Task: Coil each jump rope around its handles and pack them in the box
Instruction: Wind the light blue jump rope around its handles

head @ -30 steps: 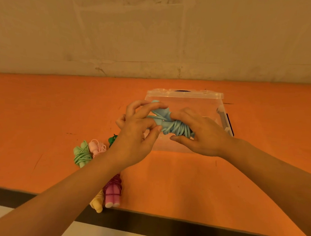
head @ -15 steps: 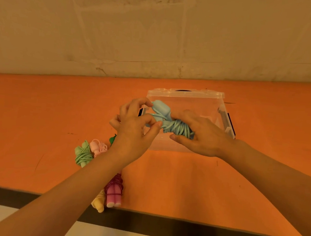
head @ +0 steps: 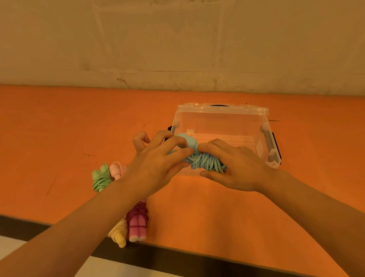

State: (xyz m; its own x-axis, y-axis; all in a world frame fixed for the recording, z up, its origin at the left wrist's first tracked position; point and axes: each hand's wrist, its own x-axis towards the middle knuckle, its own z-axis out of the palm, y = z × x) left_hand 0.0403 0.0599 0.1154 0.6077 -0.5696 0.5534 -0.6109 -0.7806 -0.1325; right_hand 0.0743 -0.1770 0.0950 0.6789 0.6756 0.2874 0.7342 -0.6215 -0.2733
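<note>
Orange bench (head: 47, 127) fills the mid frame, w/ a dark strip along its near edge and pale floor below that. Behind it a beige wall (head: 185, 40), scuffed and cracked near the base.

Clear box (head: 222, 117) sits open on the bench, toward the wall. Just in front of its near wall, both hands work a blue jump rope (head: 205, 164) coiled round its handles: right hand (head: 240, 169) wraps thumb and fingers round the coil; left hand (head: 155, 166) pinches a strand at the handle end. Bundle is held over the box's near edge, not inside.

Four more coiled ropes lie on the bench under the left forearm: green rope (head: 101, 179), light pink rope (head: 117, 169), magenta rope (head: 139, 222), yellow rope (head: 119, 235). Forearm covers much of each, so can't tell if they touch. Left fingertips are partly hidden behind the blue handle. Dark clips on the box's sides are hard to make out.
</note>
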